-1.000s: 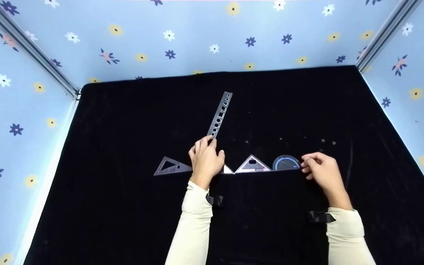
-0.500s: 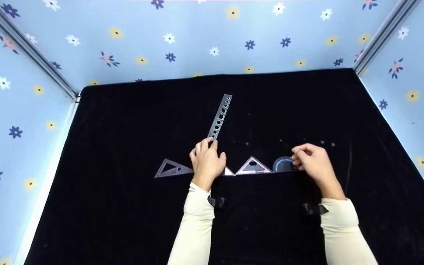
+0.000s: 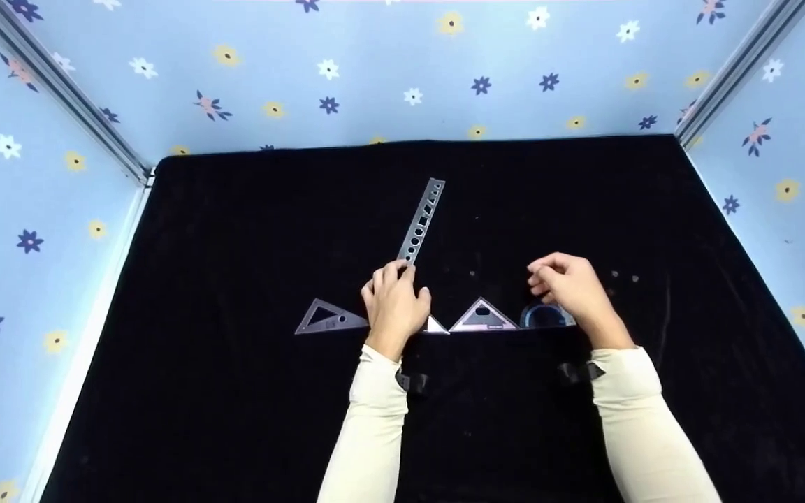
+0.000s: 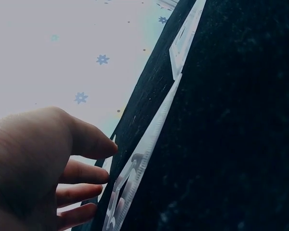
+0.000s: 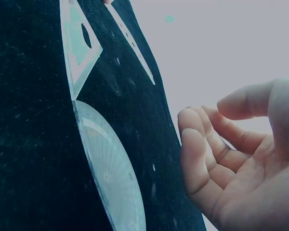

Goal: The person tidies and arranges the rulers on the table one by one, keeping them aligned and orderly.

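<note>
My left hand (image 3: 395, 311) has its fingertips at the near end of a clear ruler (image 3: 422, 222) with a row of cut-out shapes. The thumb stands apart from the ruler. Left of this hand lies a set square (image 3: 331, 323); the hand partly covers another triangular piece, whose corner (image 3: 437, 327) shows on its right. Farther right, a set square (image 3: 469, 325) and a half-round protractor (image 3: 530, 319) continue the row. Above the protractor hovers my right hand (image 3: 574, 286), its fingers loosely curled with nothing between them; in the right wrist view the protractor (image 5: 111, 163) lies flat, apart from the fingers.
A black cloth (image 3: 263, 230) covers the table. Floral blue walls (image 3: 374, 70) stand at the back and both sides, with metal posts (image 3: 731, 70) in the corners. Small pale specks (image 3: 634, 279) dot the cloth at the right.
My right hand has moved left and away from me, from the protractor's right end to above it, now covering part of it. My left hand stays at the ruler's near end.
</note>
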Motion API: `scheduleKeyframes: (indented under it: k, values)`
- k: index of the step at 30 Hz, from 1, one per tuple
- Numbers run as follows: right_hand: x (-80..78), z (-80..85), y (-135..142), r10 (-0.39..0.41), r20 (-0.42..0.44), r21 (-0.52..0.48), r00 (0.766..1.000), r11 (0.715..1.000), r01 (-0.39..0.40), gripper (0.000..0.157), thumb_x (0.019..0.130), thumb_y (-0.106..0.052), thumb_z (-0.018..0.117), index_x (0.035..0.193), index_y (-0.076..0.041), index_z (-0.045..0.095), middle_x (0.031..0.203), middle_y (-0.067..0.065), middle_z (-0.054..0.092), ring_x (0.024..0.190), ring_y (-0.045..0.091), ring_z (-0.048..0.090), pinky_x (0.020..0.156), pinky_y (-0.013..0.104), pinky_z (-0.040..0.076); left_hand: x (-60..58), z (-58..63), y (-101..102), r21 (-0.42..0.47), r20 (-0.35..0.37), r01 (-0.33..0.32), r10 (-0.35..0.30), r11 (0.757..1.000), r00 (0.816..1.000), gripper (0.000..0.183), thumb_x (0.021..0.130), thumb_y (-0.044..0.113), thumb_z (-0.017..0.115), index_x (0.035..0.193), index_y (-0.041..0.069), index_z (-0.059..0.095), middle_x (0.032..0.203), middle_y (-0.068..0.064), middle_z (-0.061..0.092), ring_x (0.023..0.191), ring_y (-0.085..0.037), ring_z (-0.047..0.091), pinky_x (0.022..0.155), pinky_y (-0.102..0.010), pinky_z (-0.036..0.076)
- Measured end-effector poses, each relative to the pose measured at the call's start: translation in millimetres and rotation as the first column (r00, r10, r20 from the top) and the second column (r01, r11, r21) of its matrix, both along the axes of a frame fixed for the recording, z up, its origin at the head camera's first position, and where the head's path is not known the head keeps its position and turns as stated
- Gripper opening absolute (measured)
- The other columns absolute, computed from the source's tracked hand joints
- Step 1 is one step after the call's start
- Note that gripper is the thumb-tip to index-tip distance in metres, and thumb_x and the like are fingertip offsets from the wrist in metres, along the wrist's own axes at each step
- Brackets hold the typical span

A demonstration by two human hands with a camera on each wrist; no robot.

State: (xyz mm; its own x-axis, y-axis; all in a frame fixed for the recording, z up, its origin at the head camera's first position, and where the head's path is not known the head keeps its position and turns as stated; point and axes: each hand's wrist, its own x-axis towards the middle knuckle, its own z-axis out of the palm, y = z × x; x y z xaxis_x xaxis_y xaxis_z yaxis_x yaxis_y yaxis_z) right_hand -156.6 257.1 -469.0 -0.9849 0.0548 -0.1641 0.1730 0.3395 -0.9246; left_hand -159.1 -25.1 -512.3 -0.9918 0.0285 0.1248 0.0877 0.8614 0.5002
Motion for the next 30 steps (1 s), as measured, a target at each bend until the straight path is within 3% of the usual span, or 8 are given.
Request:
scheduleKeyframes:
  k: [7, 10, 19, 30]
  values:
    - [-17.6, 2.7, -8.3, 0.052, 0.06, -0.191, 0.997, 0.981, -0.04, 0.029, 0.097, -0.005, 0.056, 0.117, 0.016, 0.058, 0.081, 0.006, 0.068, 0.069, 0.014, 0.067, 0.058, 0.025, 0.055, -0.3, -1.4, -0.2, 0.02, 0.002, -0.008, 0.008, 1.0, 1.0, 0.044, 0.089, 0.028, 0.065, 0.13, 0.009, 0.067, 0.139, -0.001, 0.054, 0.13, -0.025, 0.043, 0.106, -0.049, 0.029]
    - [-26.3, 4.4, -12.9, 0.065, 0.083, -0.228, 0.994, 0.973, -0.044, 0.031, 0.098, -0.006, 0.059, 0.119, 0.016, 0.058, 0.082, 0.006, 0.068, 0.07, 0.014, 0.067, 0.059, 0.025, 0.055, 0.4, -1.5, -0.1, 0.023, -0.003, -0.012, 0.012, 1.0, 1.0, 0.044, 0.089, 0.027, 0.066, 0.129, 0.009, 0.068, 0.138, -0.001, 0.054, 0.13, -0.025, 0.044, 0.106, -0.049, 0.029]
    - [-53.1, 6.2, -30.1, 0.089, 0.108, -0.212, 0.99, 0.975, -0.065, 0.029, 0.096, -0.006, 0.058, 0.118, 0.013, 0.059, 0.084, 0.007, 0.068, 0.07, 0.014, 0.067, 0.059, 0.025, 0.055, -0.9, 1.1, -2.1, 0.026, 0.013, -0.016, 0.016, 1.0, 1.0, 0.045, 0.089, 0.029, 0.065, 0.131, 0.011, 0.067, 0.138, 0.001, 0.054, 0.131, -0.024, 0.043, 0.107, -0.048, 0.028]
    - [-78.0, 3.4, -43.8, 0.11, 0.143, -0.174, 0.984, 0.981, -0.084, 0.028, 0.093, -0.003, 0.057, 0.117, 0.012, 0.06, 0.087, 0.009, 0.068, 0.072, 0.015, 0.066, 0.061, 0.025, 0.055, 2.2, 0.7, 0.1, -0.105, -0.008, 0.013, -0.013, 0.994, 1.0, 0.053, 0.087, 0.031, 0.068, 0.136, 0.013, 0.061, 0.138, -0.002, 0.051, 0.13, -0.026, 0.043, 0.107, -0.049, 0.032]
